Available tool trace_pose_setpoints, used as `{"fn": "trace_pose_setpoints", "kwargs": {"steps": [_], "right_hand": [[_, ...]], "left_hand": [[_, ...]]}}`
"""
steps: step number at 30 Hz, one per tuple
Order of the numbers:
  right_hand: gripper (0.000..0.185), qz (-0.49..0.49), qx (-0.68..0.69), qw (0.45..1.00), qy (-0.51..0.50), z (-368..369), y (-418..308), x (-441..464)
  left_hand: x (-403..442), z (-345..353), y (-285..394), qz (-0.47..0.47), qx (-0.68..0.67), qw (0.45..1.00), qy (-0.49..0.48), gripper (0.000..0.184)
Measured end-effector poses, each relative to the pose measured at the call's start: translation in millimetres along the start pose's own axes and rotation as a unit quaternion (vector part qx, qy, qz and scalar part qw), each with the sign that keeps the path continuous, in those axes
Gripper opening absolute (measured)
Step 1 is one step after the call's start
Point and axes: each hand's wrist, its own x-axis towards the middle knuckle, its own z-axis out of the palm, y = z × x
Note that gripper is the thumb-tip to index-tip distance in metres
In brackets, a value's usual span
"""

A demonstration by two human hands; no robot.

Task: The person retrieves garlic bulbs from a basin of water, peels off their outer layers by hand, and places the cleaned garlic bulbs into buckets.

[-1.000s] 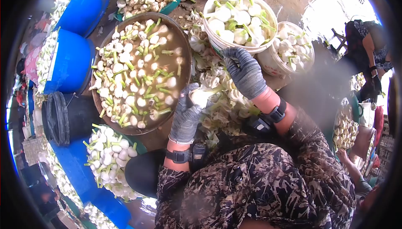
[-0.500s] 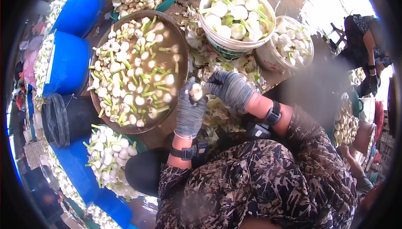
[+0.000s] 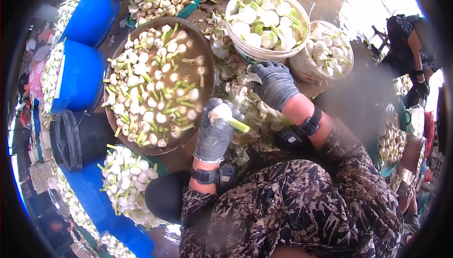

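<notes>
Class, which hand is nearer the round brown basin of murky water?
Left. The grey-gloved left hand is close beside the basin; the grey-gloved right hand is farther off, rightward.

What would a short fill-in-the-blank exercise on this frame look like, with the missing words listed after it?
1. The left hand holds a garlic bulb with a ____ stem.
2. On the right hand the glove is ____.
3. In the wide round basin, the water around the bulbs is murky ____.
4. A ____ strap sits just below the left hand in the picture.

Missing words: green; gray; brown; black.
</notes>
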Motion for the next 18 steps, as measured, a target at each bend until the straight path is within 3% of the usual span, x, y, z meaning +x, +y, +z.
{"fn": "trace_pose_setpoints", "kwargs": {"steps": [1,2,3,4,5,6,8,9,11,12,14,15,16,18], "right_hand": [[0.036,-0.004,0.004,0.999,0.052,-2,-5,2],[0.036,-0.011,0.007,0.999,0.050,-7,-10,1],[0.040,0.049,0.137,0.985,-0.097,-25,-21,3],[0.048,0.108,0.260,0.928,-0.243,-34,-28,3],[0.065,0.140,0.357,0.845,-0.373,-28,-31,0],[0.068,0.188,0.373,0.770,-0.483,-46,-47,4],[0.066,0.073,0.409,0.763,-0.496,-32,-63,-11],[0.066,0.074,0.409,0.762,-0.496,-24,-65,-16],[0.055,0.105,0.486,0.700,-0.512,-8,-66,-26],[0.055,0.103,0.485,0.701,-0.513,-3,-64,-28],[0.042,-0.066,0.337,0.871,-0.353,9,-53,-35],[0.036,-0.145,0.303,0.892,-0.303,29,-42,-43],[0.036,-0.146,0.301,0.893,-0.301,30,-40,-43],[0.035,-0.108,0.359,0.882,-0.284,26,-40,-39]], "left_hand": [[3,-9,-1,0.005,-0.024,0.999,0.022,0.042],[2,-15,-3,0.054,0.114,0.991,0.033,0.033],[2,-19,-4,0.099,0.267,0.957,0.059,0.025],[2,-21,-4,0.137,0.399,0.901,0.097,0.021],[4,-22,-5,0.079,0.245,0.959,0.121,0.022],[8,-22,-6,0.019,0.083,0.987,0.139,0.027],[15,-26,-13,0.005,0.085,0.979,0.183,0.034],[16,-26,-15,-0.015,0.019,0.982,0.186,0.036],[18,-15,-11,-0.012,-0.106,0.970,0.219,0.044],[19,-17,-7,-0.010,-0.107,0.970,0.219,0.044],[21,-28,9,0.051,-0.216,0.938,0.268,0.047],[23,-30,19,0.051,-0.220,0.920,0.321,0.049],[22,-47,22,0.073,-0.222,0.937,0.259,0.047],[14,-52,20,0.053,-0.118,0.966,0.224,0.034]]}}
